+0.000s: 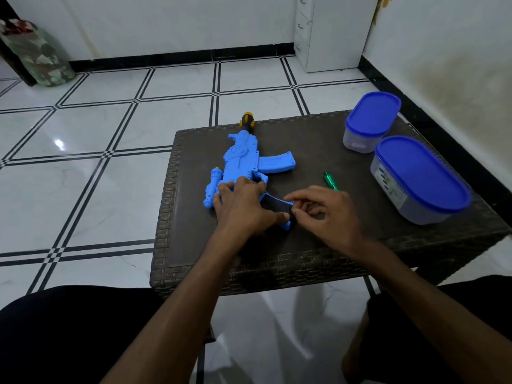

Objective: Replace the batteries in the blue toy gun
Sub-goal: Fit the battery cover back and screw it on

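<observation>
The blue toy gun [243,159] lies flat on the dark wicker table [304,253], its yellow-and-black muzzle pointing away from me. My left hand [243,206] lies over the gun's rear body, fingers spread on it and thumb against the black grip [277,206]. My right hand [324,209] is at the grip's right side, thumb and forefinger pinching its edge. A green screwdriver [330,180] lies on the table just beyond my right hand. The rear of the gun is hidden under my left hand. No batteries are visible.
Two clear tubs with blue lids [371,120] [421,178] stand at the table's right side. The table is low, on a white tiled floor; a white cabinet [327,31] stands at the back wall. My knees in black flank the near edge.
</observation>
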`<state>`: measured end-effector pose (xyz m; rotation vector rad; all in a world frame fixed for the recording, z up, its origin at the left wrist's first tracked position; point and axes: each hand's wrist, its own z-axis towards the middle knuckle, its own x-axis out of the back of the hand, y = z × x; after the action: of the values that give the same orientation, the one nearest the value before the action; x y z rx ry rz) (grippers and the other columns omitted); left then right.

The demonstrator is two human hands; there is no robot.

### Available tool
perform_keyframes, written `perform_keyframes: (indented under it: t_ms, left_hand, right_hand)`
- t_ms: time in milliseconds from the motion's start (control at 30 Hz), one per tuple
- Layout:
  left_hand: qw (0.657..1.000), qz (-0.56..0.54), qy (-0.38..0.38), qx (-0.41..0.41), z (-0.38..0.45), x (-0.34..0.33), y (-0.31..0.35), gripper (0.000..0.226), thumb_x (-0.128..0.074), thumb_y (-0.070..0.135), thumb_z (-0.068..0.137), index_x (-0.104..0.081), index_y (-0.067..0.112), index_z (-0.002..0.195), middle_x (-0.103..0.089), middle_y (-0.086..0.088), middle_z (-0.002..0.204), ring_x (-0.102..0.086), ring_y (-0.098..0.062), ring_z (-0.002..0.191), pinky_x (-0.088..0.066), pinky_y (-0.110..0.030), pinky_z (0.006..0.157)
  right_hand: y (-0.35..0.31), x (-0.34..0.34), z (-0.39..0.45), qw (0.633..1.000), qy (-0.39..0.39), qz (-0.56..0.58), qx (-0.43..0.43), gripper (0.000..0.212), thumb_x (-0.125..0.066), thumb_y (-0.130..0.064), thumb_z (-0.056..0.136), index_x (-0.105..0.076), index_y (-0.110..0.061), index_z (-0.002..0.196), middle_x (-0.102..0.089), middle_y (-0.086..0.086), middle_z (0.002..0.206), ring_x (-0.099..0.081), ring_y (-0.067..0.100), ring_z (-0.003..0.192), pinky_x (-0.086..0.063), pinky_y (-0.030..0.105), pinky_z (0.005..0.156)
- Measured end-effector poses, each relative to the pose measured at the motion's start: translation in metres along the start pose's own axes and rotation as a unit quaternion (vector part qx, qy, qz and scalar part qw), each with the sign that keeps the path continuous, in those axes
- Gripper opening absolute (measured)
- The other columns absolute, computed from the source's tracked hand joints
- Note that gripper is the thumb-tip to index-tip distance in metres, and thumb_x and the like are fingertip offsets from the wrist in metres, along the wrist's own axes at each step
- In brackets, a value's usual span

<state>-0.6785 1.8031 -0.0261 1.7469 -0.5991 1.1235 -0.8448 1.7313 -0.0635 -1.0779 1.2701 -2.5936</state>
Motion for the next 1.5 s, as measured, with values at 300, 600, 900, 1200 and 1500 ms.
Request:
perform_keyframes:
  t_ms: [300,600,900,1200,1500]
  left_hand:
    - [1.0,0.006,-0.011,0.001,-0.001,0.002,0.001,0.085,-0.074,0.063,0.067,-0.046,0.03,0.141,-0.038,0.003,0.143,-0.019,-0.031,0.137,-0.018,-0.048,0.115]
    - [1.0,0.001,-0.016,0.007,0.0,0.002,0.002,0.087,-0.075,0.063,0.066,-0.045,0.03,0.141,-0.039,0.003,0.142,-0.019,-0.031,0.137,-0.017,-0.049,0.116]
    - [1.0,0.002,-0.011,0.004,-0.001,0.002,0.002,0.084,-0.075,0.062,0.066,-0.048,0.029,0.139,-0.04,0.003,0.14,-0.02,-0.031,0.136,-0.018,-0.049,0.115]
    - [1.0,0.001,-0.014,0.004,0.0,0.002,0.002,0.086,-0.075,0.063,0.066,-0.046,0.029,0.141,-0.039,0.003,0.141,-0.02,-0.03,0.137,-0.019,-0.049,0.115]
    - [1.0,0.005,-0.017,0.006,0.002,0.001,0.001,0.088,-0.074,0.063,0.067,-0.044,0.029,0.143,-0.038,0.003,0.142,-0.019,-0.03,0.137,-0.019,-0.05,0.115]
  right_hand:
    - [0.001,0.001,-0.001,1.0,-0.007,-0.02,0.023,0.017,-0.073,-0.002,0.084,-0.077,-0.013,0.096,-0.069,-0.003,0.092,-0.068,0.01,0.08,-0.059,0.03,0.069]
    - [0.005,0.01,0.002,0.998,-0.054,-0.018,-0.014,0.02,-0.074,-0.004,0.084,-0.078,-0.017,0.098,-0.068,-0.003,0.093,-0.068,0.009,0.083,-0.059,0.033,0.074]
    - [0.003,0.009,0.003,0.999,-0.05,-0.001,-0.017,0.018,-0.076,-0.002,0.082,-0.079,-0.014,0.095,-0.069,-0.005,0.09,-0.068,0.009,0.081,-0.058,0.032,0.073]
    - [-0.002,0.015,0.007,0.996,-0.082,-0.045,0.005,0.018,-0.076,-0.005,0.082,-0.08,-0.017,0.094,-0.069,-0.003,0.091,-0.066,0.01,0.085,-0.054,0.026,0.076]
    - [0.001,0.018,0.006,0.993,-0.103,-0.055,0.018,0.021,-0.075,-0.006,0.082,-0.079,-0.019,0.098,-0.069,-0.001,0.089,-0.062,0.008,0.084,-0.051,0.024,0.074]
